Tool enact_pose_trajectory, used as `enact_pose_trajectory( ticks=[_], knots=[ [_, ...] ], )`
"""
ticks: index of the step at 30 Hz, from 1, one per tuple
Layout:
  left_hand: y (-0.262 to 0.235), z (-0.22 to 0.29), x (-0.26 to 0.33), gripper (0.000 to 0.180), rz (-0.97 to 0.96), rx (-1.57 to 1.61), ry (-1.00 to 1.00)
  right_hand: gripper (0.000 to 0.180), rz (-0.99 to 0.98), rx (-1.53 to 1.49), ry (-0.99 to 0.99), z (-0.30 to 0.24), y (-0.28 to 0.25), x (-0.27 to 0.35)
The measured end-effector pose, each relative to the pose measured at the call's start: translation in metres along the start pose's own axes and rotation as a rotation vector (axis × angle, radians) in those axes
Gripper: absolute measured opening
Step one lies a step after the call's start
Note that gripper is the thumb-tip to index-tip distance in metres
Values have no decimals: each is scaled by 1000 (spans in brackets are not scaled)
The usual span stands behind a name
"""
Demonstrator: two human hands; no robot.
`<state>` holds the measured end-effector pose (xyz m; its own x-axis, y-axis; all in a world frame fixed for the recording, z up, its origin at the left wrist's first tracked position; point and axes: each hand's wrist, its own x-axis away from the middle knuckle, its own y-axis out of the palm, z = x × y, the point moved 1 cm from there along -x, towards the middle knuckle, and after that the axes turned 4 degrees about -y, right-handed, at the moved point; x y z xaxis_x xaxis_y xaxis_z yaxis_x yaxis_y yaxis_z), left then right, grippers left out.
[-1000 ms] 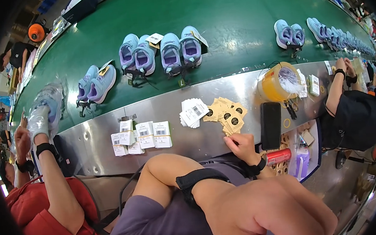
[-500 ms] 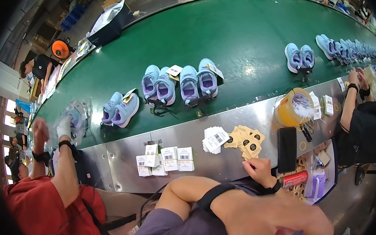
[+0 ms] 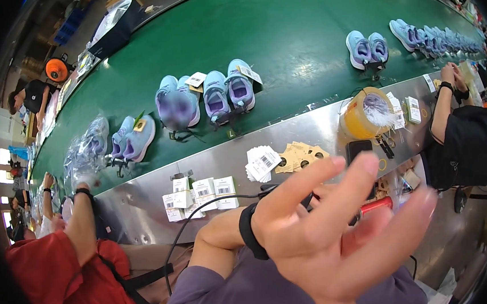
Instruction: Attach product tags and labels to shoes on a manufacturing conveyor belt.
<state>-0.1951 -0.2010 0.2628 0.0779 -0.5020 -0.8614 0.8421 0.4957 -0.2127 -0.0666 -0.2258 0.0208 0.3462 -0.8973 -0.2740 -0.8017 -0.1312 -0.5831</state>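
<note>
My left hand [image 3: 319,243] is raised large in the foreground, fingers spread and nothing held in it. Behind it, only a scrap of my right hand [image 3: 324,191] shows, its fingers hidden. Just beyond on the metal ledge lie a fan of white barcode tags [image 3: 262,163] and a spread of brown paper tags [image 3: 300,154]. A black phone [image 3: 359,150] is partly covered by my left fingers. Left of these sit several banded bundles of white tags [image 3: 204,190]. Light-blue and lilac sneakers [image 3: 215,97] stand in pairs on the green belt, some with tags attached.
A yellow tape roll [image 3: 353,118] stands on the ledge [image 3: 227,159] at right, near scissors [image 3: 386,146]. A red can [image 3: 377,204] lies beyond my fingers. At left a red-shirted person [image 3: 53,275] handles plastic-wrapped shoes; a black-shirted person [image 3: 465,140] works at right. A black cable [image 3: 173,243] loops nearby.
My left hand has risen and spread its fingers, now covering most of my right hand and part of the phone. The view has shifted, moving the shoes left and up in the picture.
</note>
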Motion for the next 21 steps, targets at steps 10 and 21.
enact_pose_trajectory(
  ticks=[10, 21],
  knots=[
    [-17, -24, 6, 15, 521, 110, 388, 18, 36, 65, 1, -13, 29, 6],
    [-29, -23, 17, 12, 816, 236, 424, 20, 18, 59, 7, -24, 37, 13]
  ],
)
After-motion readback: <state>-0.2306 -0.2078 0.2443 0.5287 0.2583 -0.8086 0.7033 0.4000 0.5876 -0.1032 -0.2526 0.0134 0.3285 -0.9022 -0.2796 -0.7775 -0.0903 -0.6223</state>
